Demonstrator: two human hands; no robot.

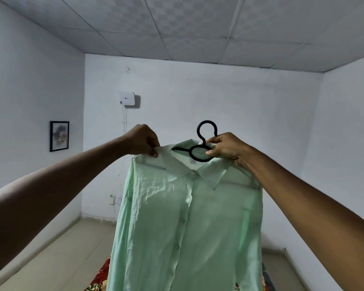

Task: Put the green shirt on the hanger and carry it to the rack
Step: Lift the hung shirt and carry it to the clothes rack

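The green shirt (187,217) hangs on the black hanger (200,143), held up in front of a white wall. The left hand (142,141) pinches the shirt's left shoulder by the collar, while the right hand (225,148) grips the hanger's lower loop with curled fingers.

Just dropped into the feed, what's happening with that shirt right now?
A person is holding a green shirt up in front of them, with a black hanger already inside its collar. The right hand grips the hanger at its lower loop, and the left hand pinches the collar edge at the shoulder. The shirt hangs buttoned and facing the camera. No rack is in view.
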